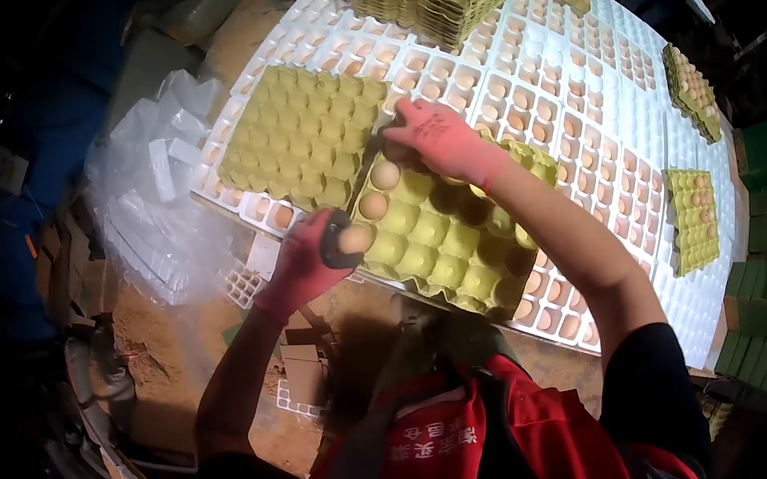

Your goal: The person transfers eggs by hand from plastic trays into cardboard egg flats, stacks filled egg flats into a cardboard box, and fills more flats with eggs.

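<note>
Gloved hands (304, 254) — egg (355, 239), yellow tray (418, 260)

Near view from the head, steeply downward.

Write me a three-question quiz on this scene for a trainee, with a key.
1. Open question: what is in the grip of the gloved left hand?
2. True or false: the gloved right hand is on the tall stack of pulp egg trays.
3. Fill in the blank: the clear plastic sheeting lies on the person's ____ side.

Key
1. A single egg.
2. False: it is over the far left part of the yellow-green pulp egg tray nearest the person's body.
3. Left.
</note>
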